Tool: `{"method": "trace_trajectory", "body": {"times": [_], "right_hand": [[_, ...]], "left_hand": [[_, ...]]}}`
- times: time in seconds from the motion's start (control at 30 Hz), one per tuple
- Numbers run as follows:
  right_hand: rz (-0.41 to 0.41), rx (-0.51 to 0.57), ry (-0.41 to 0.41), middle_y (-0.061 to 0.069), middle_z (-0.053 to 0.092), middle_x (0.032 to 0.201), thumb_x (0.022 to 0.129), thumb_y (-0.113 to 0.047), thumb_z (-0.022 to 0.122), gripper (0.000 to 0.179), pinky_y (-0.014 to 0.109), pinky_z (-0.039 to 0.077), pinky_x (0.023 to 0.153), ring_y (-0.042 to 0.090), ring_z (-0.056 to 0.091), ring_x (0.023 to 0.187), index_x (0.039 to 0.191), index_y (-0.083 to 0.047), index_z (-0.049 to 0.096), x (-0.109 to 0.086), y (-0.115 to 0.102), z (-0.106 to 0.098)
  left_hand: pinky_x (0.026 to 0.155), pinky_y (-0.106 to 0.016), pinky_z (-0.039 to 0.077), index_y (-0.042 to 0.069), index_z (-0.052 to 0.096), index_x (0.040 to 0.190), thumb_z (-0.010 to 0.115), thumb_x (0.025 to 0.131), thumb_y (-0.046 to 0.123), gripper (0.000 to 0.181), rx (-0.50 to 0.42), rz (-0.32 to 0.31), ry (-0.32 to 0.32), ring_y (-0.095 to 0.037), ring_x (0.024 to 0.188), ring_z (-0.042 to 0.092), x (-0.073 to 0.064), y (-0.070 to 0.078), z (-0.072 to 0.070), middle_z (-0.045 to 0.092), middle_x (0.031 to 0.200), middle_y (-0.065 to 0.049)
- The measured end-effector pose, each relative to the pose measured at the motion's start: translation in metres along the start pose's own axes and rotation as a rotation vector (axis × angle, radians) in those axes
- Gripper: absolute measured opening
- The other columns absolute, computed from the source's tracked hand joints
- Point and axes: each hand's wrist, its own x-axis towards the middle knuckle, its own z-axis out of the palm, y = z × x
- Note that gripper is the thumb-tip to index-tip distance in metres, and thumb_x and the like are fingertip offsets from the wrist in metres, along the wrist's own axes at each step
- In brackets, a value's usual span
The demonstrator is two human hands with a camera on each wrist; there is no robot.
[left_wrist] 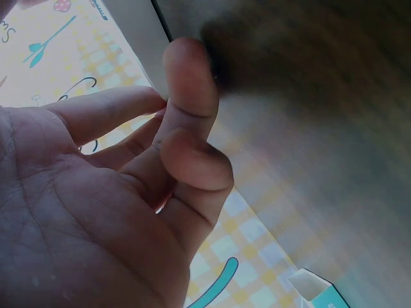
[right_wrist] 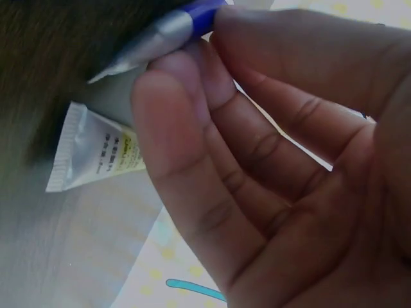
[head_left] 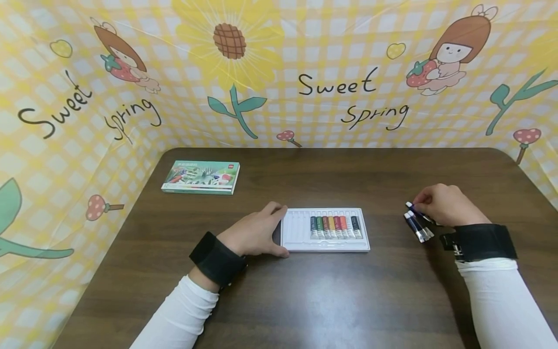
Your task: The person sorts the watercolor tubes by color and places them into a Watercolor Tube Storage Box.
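A white plastic tray (head_left: 296, 228) lies flat on the table, with a row of paint tubes (head_left: 334, 228) in its right part and bare slots at the left. My left hand (head_left: 258, 231) grips the tray's left end, thumb at the near corner and fingers at the far one. At the right, my right hand (head_left: 449, 205) pinches a silver paint tube (right_wrist: 170, 35) with a blue band between thumb and fingers. Beside it lie loose tubes (head_left: 417, 228) with dark blue bands; in the right wrist view, a silver tube end (right_wrist: 90, 151) shows behind the fingers.
A green illustrated box (head_left: 200, 177) lies at the back left of the brown wooden table (head_left: 322, 295). A yellow checked cloth (head_left: 331, 43) with printed flowers and figures hangs behind the table and along its sides.
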Motion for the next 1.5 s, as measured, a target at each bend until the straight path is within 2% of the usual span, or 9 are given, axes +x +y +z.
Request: {"method": "trace_trajectory", "body": {"times": [0.33, 0.63, 0.93, 1.33, 1.5], "right_hand": [[-0.026, -0.058, 0.064, 0.021, 0.076, 0.091, 0.099, -0.008, 0.065, 0.018, 0.042, 0.053, 0.070, 0.026, 0.066, 0.078, 0.101, 0.006, 0.076, 0.001, 0.003, 0.002], [0.020, 0.007, 0.049, 0.013, 0.076, 0.085, 0.093, -0.010, 0.071, 0.020, 0.032, 0.048, 0.061, 0.024, 0.067, 0.077, 0.105, 0.006, 0.074, 0.001, 0.002, 0.000], [0.068, 0.021, 0.057, 0.021, 0.075, 0.090, 0.092, -0.007, 0.071, 0.021, 0.033, 0.049, 0.062, 0.030, 0.068, 0.080, 0.107, 0.009, 0.071, -0.002, 0.001, -0.001], [0.109, 0.023, 0.072, 0.021, 0.073, 0.088, 0.092, -0.005, 0.069, 0.020, 0.034, 0.050, 0.060, 0.030, 0.065, 0.076, 0.106, 0.009, 0.072, -0.002, -0.005, 0.003], [0.119, 0.009, 0.080, 0.023, 0.072, 0.090, 0.092, -0.005, 0.068, 0.019, 0.038, 0.051, 0.062, 0.033, 0.064, 0.078, 0.106, 0.008, 0.072, -0.002, -0.007, 0.005]], "left_hand": [[0.108, -0.047, 0.053, 0.004, 0.036, 0.164, 0.090, 0.082, 0.044, 0.106, 0.010, 0.006, -0.004, -0.031, 0.124, 0.063, 0.000, 0.000, 0.000, 0.040, 0.164, -0.015], [0.107, -0.047, 0.053, 0.004, 0.036, 0.163, 0.091, 0.082, 0.044, 0.106, 0.012, 0.004, -0.003, -0.030, 0.120, 0.064, -0.001, 0.000, 0.000, 0.041, 0.163, -0.015], [0.106, -0.046, 0.054, 0.004, 0.036, 0.163, 0.091, 0.082, 0.044, 0.106, 0.013, 0.002, -0.005, -0.030, 0.119, 0.064, -0.001, 0.002, -0.001, 0.041, 0.163, -0.015], [0.105, -0.045, 0.054, 0.004, 0.036, 0.163, 0.090, 0.082, 0.045, 0.106, 0.025, 0.016, -0.001, -0.029, 0.117, 0.064, -0.002, 0.001, -0.001, 0.040, 0.164, -0.014], [0.105, -0.045, 0.054, 0.004, 0.037, 0.163, 0.090, 0.082, 0.045, 0.106, 0.025, 0.016, 0.001, -0.029, 0.117, 0.064, -0.002, 0.001, -0.001, 0.041, 0.163, -0.015]]}}
